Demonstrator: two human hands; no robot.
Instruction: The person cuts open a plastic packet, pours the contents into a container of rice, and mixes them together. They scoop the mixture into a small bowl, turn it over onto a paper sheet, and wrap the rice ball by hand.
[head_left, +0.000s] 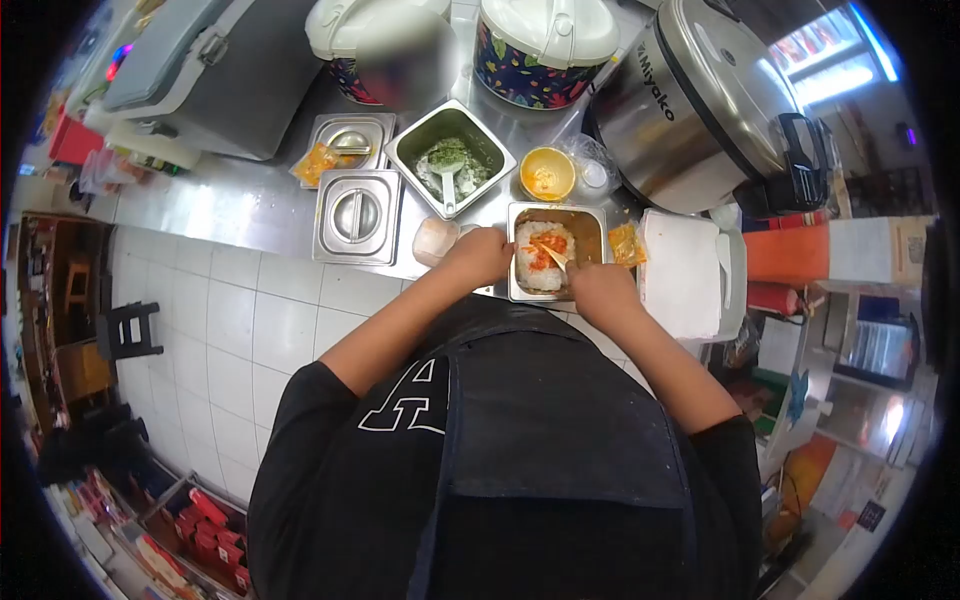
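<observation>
Right hand (603,290) was curled tight round a spoon (553,253), tip down in the red-sauced rice (535,268). Left hand (480,256) clamped the left rim of the steel tray (592,222) holding that rice, at the counter's front edge. Just behind sat 1 yellow bowl (547,173), with a big silver rice cooker (700,100) beyond.

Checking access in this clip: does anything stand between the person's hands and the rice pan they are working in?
Nothing visible does. The left hand is at the left rim of the open rice pan, and the right hand, at its near edge, holds a utensil that reaches into the rice.
</observation>
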